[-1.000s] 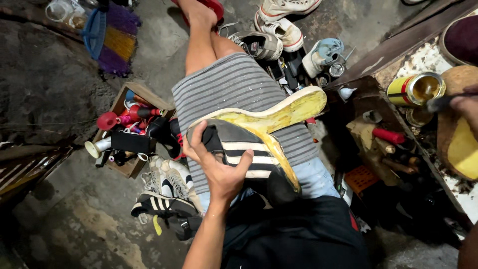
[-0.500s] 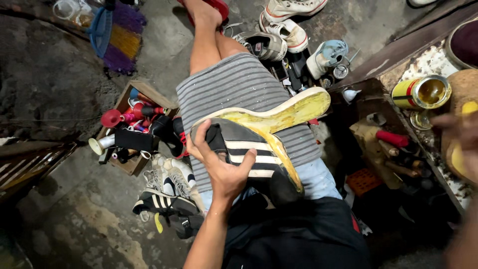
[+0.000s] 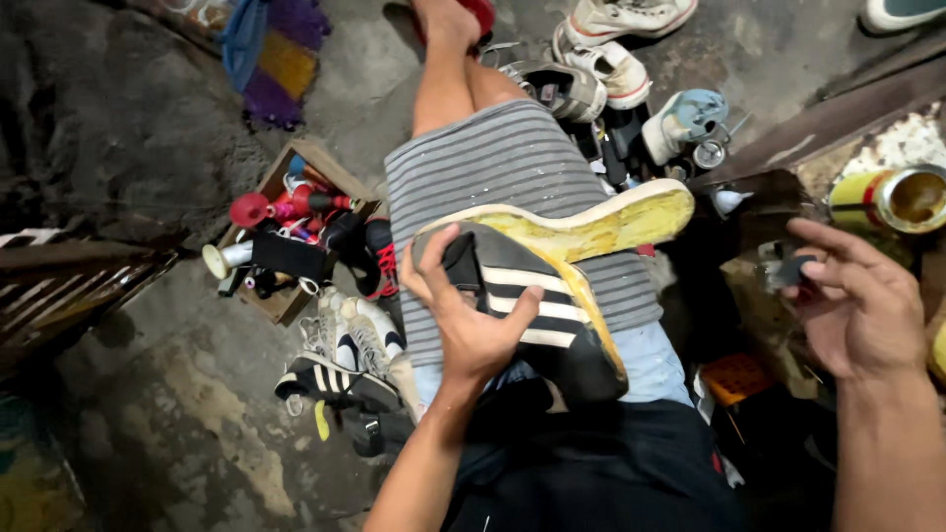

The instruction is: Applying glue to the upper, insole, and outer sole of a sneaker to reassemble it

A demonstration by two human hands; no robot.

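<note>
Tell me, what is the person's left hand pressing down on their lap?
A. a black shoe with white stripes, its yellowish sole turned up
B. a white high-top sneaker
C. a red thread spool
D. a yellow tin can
A: the left hand lies spread over the black striped shoe, whose glue-yellowed sole faces up across the lap.

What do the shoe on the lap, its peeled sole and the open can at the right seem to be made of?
The shoe, held by the left hand, looks like black leather or synthetic with white stripes and a dull sheen. Its sole seems to be rubber, with a matte face smeared yellow. The can appears to be metal, with a shiny rim and a yellow and red wall.
</note>
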